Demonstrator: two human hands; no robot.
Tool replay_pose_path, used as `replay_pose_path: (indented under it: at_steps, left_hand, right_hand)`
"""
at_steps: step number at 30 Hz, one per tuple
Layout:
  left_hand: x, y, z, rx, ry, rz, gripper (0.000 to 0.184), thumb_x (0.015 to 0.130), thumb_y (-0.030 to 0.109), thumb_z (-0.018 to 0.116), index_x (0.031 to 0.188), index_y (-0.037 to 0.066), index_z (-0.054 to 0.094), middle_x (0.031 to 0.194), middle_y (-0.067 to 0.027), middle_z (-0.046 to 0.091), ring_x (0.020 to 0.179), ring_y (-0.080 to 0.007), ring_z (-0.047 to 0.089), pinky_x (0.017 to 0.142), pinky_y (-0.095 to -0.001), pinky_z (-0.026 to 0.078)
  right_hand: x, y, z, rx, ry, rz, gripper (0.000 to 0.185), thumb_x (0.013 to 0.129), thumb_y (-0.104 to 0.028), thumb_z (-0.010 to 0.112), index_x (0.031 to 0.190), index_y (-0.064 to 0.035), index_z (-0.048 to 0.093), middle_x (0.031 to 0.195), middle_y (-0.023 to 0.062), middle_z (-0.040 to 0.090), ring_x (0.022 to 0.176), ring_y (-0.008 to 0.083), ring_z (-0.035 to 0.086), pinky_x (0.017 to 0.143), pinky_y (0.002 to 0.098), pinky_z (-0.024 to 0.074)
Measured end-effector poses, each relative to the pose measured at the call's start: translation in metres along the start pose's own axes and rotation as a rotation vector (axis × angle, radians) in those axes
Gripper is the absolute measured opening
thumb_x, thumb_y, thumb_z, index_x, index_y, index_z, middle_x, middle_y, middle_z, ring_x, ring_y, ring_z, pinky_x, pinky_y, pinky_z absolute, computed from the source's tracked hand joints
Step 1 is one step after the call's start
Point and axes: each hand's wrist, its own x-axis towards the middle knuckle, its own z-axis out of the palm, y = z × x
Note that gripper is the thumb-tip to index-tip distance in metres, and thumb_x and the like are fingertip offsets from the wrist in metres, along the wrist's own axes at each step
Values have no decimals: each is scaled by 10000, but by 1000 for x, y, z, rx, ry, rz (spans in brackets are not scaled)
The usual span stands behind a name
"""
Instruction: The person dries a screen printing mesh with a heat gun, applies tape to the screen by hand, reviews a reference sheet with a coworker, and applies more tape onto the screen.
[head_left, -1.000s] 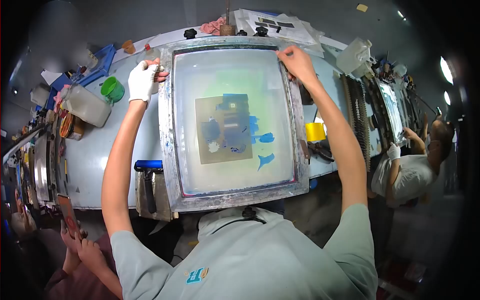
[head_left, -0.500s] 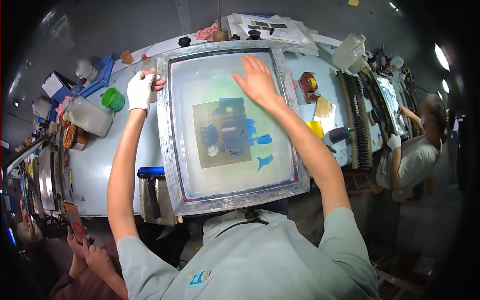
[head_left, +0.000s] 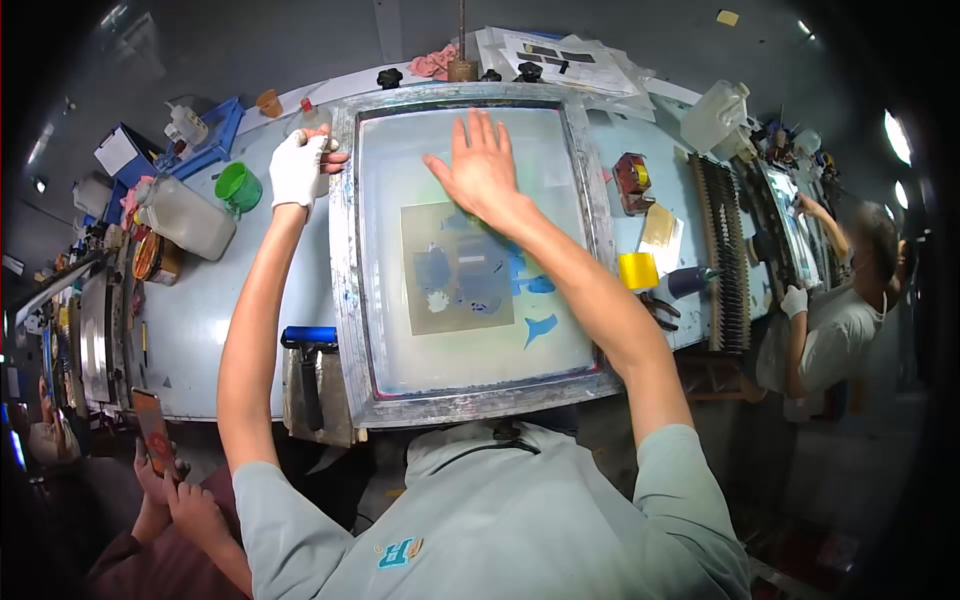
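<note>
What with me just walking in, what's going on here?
A person has their part-gloved left hand at the left edge of a large frame and their bare right hand spread over the screen inside. A grey rectangle and blue patches show within the frame, and a blue roller lies outside, to the left.

Right of the fingers of the bare right hand [head_left: 478, 178], flat pale mesh [head_left: 546, 170] leaves passage up to the raised silver metal frame [head_left: 480, 404]; beyond those of the white-gloved left hand [head_left: 298, 170], a transparent red-capped bottle [head_left: 304, 118] obstructs.
</note>
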Motion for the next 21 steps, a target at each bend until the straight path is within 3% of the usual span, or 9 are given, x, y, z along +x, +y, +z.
replay_pose_path:
  at_steps: [3, 7, 16, 19, 21]
  left_hand:
    - [2, 1, 0, -13, 19, -20, 181, 987, 124, 537, 1047, -25, 619, 905, -106, 668, 697, -172, 710, 596, -254, 569]
    - [-4, 11, 5, 30, 7, -28, 183, 987, 159, 546, 1029, -1, 624, 880, -84, 672, 656, -147, 688, 565, -248, 559]
    - [-2, 25, 12, 135, -36, -81, 279, 964, 300, 629, 884, 38, 572, 754, -58, 627, 554, -116, 607, 509, -256, 523]
    - [2, 28, 14, 327, -86, -7, 323, 952, 358, 646, 909, 42, 597, 756, -54, 642, 589, -116, 643, 523, -252, 534]
    - [2, 32, 14, 413, -78, 21, 395, 948, 417, 630, 876, 29, 627, 708, -82, 653, 587, -160, 656, 546, -293, 533]
  right_hand:
    - [8, -25, 11, 109, 16, -176, 795, 986, -558, 404, 1463, 77, 357, 1550, 244, 317, 1481, 347, 225, 1217, 479, 123]
    - [16, -53, 13, 172, 93, -176, 770, 966, -500, 499, 1401, 127, 399, 1498, 254, 388, 1445, 376, 284, 1195, 483, 200]
    - [33, -63, 14, 254, 162, -262, 598, 942, -402, 581, 1293, 76, 512, 1377, 194, 505, 1290, 393, 431, 1108, 468, 335]
    - [42, -67, 18, 252, 174, -338, 590, 941, -401, 581, 1298, 64, 512, 1371, 189, 514, 1287, 375, 441, 1101, 464, 343]
    - [44, -66, 19, 235, 149, -358, 600, 949, -415, 564, 1311, 61, 509, 1370, 184, 515, 1306, 356, 430, 1117, 447, 324]
